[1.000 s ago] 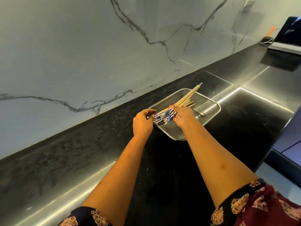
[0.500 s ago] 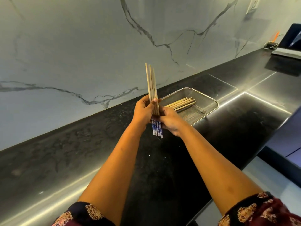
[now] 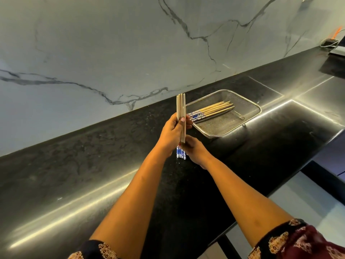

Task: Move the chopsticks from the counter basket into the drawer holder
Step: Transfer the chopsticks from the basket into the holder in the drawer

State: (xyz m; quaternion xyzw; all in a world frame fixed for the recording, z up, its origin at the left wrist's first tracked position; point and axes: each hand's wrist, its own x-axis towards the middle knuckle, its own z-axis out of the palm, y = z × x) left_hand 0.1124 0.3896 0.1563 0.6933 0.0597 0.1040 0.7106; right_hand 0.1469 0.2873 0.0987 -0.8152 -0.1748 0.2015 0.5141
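Feed reads dim and cool to me, the light soft and even. The black counter (image 3: pixel 74 165) throws long bright glare streaks along its front edge and at the right. The marble wall (image 3: pixel 112 43) is flat grey with no hard shadows. Wide-angle bend bows the counter line toward the corners. I see the held chopsticks (image 3: pixel 181 109) sharp; the far right corner is soft and smeared.

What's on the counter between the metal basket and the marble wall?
Nothing: in the head view, only bare black counter lies between the basket and the wall.
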